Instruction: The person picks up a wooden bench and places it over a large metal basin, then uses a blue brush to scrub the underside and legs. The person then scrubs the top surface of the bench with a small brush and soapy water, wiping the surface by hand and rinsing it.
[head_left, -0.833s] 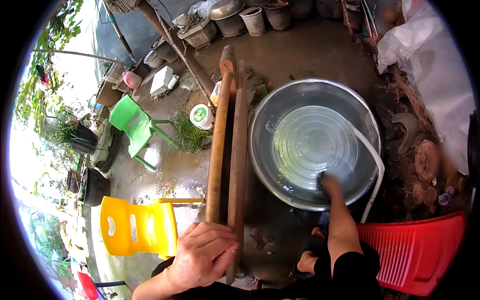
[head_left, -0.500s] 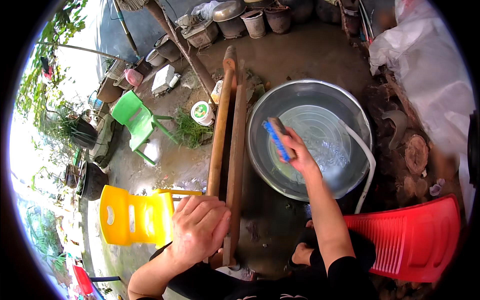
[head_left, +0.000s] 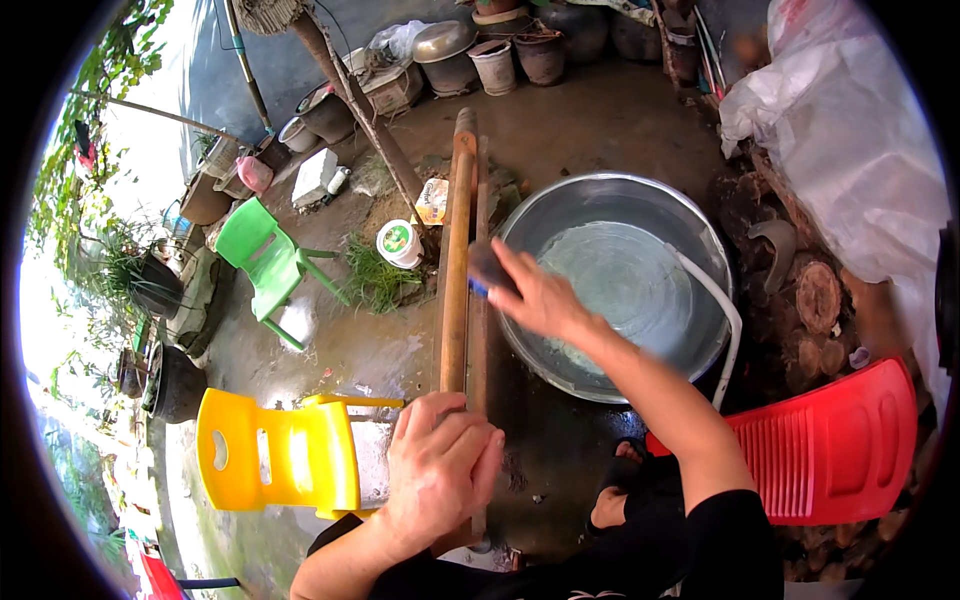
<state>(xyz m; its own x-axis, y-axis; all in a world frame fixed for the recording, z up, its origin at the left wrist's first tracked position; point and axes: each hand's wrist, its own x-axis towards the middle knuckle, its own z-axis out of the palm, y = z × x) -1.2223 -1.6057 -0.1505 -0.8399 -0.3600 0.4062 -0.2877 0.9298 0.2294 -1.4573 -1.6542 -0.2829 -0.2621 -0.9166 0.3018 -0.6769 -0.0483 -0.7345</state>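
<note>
- Fingers of R hand (head_left: 548, 303): clamped on brush (head_left: 490, 268), blue bristles low/L side; brush at wooden frame (head_left: 459, 330), contact unclear (blur).
- Frame: just L of R fingers, long axis pointing away from wearer; R hand approx. midway along.
- L hand (head_left: 442, 458): fingers curled over frame's near part.
- Basin (head_left: 600, 203): R of frame, partly under R forearm.

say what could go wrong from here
The brush might slip from the right hand, more so if its grip is wet. The wooden frame could shift or tip if the left hand eases off. The floor looks wet, so a sandalled foot near the basin might slide.
</note>
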